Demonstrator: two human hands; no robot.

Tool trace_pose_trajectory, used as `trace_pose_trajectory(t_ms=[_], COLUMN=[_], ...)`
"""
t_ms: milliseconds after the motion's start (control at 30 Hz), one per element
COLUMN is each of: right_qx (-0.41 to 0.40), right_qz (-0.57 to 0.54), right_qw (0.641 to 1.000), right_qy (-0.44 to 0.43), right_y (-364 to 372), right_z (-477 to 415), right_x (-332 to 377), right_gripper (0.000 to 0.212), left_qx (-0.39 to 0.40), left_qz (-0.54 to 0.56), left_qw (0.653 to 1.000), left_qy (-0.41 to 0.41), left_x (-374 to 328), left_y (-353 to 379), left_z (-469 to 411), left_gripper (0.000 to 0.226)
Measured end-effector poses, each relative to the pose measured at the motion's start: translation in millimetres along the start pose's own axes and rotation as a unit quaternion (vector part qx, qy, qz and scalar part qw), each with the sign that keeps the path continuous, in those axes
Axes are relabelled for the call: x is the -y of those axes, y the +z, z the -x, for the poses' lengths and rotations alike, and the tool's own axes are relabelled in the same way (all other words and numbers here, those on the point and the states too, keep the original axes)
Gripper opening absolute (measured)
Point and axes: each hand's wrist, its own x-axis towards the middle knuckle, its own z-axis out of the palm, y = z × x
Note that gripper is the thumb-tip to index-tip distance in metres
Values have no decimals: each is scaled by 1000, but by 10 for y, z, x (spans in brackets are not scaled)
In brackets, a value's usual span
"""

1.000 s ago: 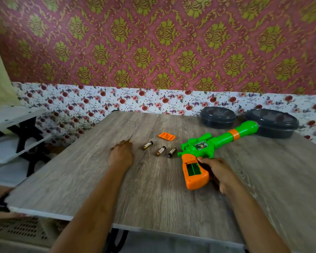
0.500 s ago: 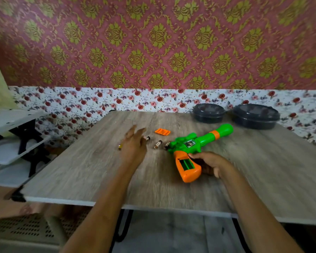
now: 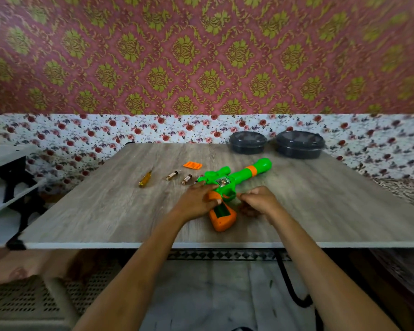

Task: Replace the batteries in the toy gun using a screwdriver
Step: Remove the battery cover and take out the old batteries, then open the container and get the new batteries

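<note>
The green and orange toy gun (image 3: 239,174) lies on the wooden table (image 3: 105,206), its orange grip (image 3: 224,222) toward me and the battery compartment (image 3: 221,209) open. My left hand (image 3: 196,199) holds the gun where grip meets body, fingers over the green body and thumb on the orange grip. My right hand (image 3: 258,199) has curled fingers against the trigger guard from the right. The yellow screwdriver (image 3: 145,180) lies free on the left. Two batteries (image 3: 171,175) (image 3: 186,179) lie beside the gun; a third is mostly hidden. The orange cover (image 3: 193,165) lies behind them.
Two dark lidded containers (image 3: 247,142) (image 3: 299,144) stand at the table's back edge by the flowered wall. A white shelf on a black frame (image 3: 7,182) stands to the left of the table. The table's front edge runs just below the gun's grip.
My left hand left the screwdriver lying on the table and moved right onto the gun. My right hand shifted from the grip to the trigger guard. The camera tilted down.
</note>
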Motion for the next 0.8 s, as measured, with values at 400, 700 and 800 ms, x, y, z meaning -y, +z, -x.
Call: trace_pose_trajectory(t_ms=[400, 700, 800], right_qx=[-170, -98, -71], right_qz=[145, 388, 411], right_qw=[973, 914, 906], right_qy=[-51, 63, 66], right_y=[-1490, -1884, -1882], right_z=[-257, -896, -1005], right_x=[-523, -1162, -1237], right_gripper=[43, 74, 77], left_qx=[-12, 42, 31], left_qz=[-37, -98, -109], left_qw=[989, 985, 986], left_qy=[140, 135, 123], left_x=[-1097, -1524, -1512], left_y=[326, 1062, 1212], left_z=[-1133, -2431, -2862], left_gripper=[38, 61, 68])
